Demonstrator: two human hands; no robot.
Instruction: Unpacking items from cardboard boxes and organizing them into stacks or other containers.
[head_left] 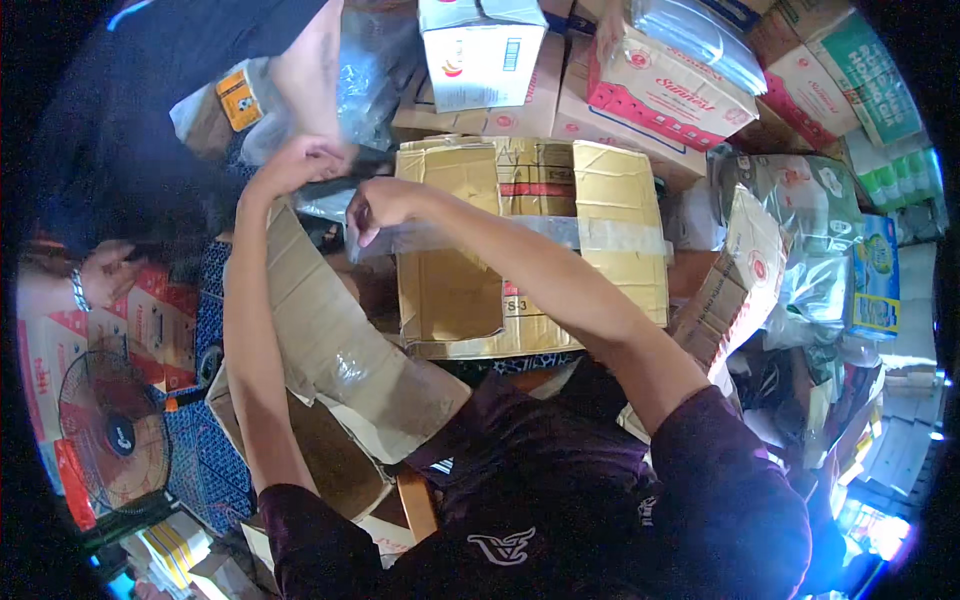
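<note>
A worn brown cardboard box (450,290) lies before me with its flaps folded shut. A strip of clear tape (620,236) crosses it and runs past its left edge. At that end my right hand (385,205) is closed, thumb downward, apparently gripping the tape. Just left of it, my left hand (295,165) is closed with bent fingers; what it holds, if anything, I cannot make out. Between the hands is a blurred dark and translucent thing. Under my left forearm stands an open cardboard box (340,450) with a long raised flap (330,300).
Another person's forearm (308,70) comes down behind my left hand; a hand with a bracelet (105,272) is at the left. A fan (120,435) stands lower left. Stacked cartons (675,90) and a white box (480,60) line the back. Plastic-wrapped packs (800,200) crowd the right.
</note>
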